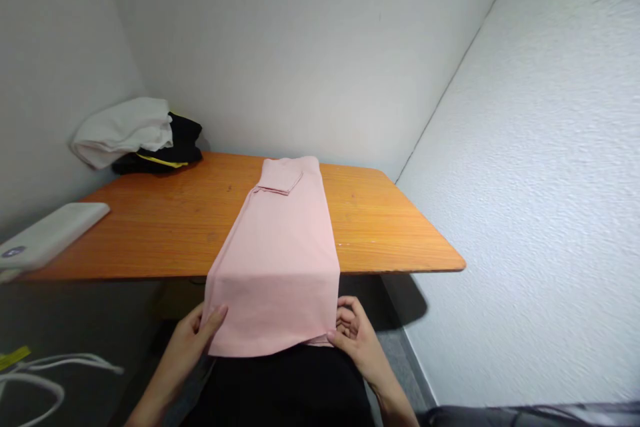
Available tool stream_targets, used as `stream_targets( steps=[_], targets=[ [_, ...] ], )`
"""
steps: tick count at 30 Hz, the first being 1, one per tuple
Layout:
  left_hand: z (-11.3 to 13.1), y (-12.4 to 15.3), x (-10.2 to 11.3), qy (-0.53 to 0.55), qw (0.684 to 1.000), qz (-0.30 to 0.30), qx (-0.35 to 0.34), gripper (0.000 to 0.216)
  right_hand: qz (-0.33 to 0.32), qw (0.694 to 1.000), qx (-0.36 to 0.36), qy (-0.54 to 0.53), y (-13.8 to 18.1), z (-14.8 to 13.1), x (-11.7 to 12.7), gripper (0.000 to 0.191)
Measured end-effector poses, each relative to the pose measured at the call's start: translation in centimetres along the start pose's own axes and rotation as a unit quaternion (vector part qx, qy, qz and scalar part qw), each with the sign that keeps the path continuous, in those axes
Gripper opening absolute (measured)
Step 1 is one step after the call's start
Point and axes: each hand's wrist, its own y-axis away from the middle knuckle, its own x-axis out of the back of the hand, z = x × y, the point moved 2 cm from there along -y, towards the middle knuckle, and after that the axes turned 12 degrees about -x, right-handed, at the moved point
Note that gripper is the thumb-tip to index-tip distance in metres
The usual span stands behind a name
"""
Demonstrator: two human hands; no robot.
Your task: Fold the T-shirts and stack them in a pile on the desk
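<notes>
A pink shirt (pixel 290 233), folded into a long strip, lies lengthwise on the wooden table, and its near end hangs over the front edge. At the far end a sleeve (pixel 280 177) is folded across the top. My left hand (pixel 197 330) pinches the left side of the hanging part, thumb in front and fingers behind. On the other side my right hand (pixel 353 333) grips the lower right corner between thumb and fingers. A bit of the under layer shows beside my right thumb. The hem is slightly curved between both hands.
White cloth (pixel 125 127) rests on black and yellow clothing (pixel 183 140) at the table's back left. A white box-like device (pixel 55 233) sits at the left edge. White cables (pixel 65 363) hang at lower left. Walls enclose the wooden table (pixel 390 227) behind and at right.
</notes>
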Motion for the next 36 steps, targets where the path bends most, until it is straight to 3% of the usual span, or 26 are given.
stream_targets(
  steps=[3,9,13,18,25,31,34,36],
  targets=[
    [0.3,1.2,-0.1,0.042,0.999,0.0,0.028,0.057,0.035,0.999,0.019,0.004,1.8,0.3,0.4,0.046],
    [0.8,2.5,-0.3,0.111,0.992,0.01,0.056,0.054,0.041,0.997,0.007,0.063,4.0,-0.6,0.7,0.016],
    [1.5,3.3,-0.5,0.133,0.988,0.011,0.08,0.054,0.1,0.984,0.068,0.13,4.8,-1.8,0.8,0.008],
    [3.0,4.0,-1.0,0.155,0.984,0.021,0.086,0.051,0.161,0.941,0.221,0.2,6.3,-3.3,0.2,0.009],
    [3.8,4.8,-1.0,0.166,0.982,0.011,0.089,0.057,0.249,0.839,0.373,0.308,8.2,-4.6,-0.8,0.024],
    [3.4,5.1,-1.4,0.169,0.981,-0.011,0.099,0.058,0.276,0.802,0.404,0.344,8.4,-2.6,-0.7,0.031],
    [3.1,5.3,-1.7,0.161,0.982,-0.027,0.1,0.056,0.32,0.777,0.402,0.364,8.5,-0.4,-0.4,0.022],
    [2.7,5.2,-1.7,0.139,0.986,-0.028,0.092,0.057,0.311,0.785,0.379,0.378,8.4,0.9,-0.2,0.017]
  ],
)
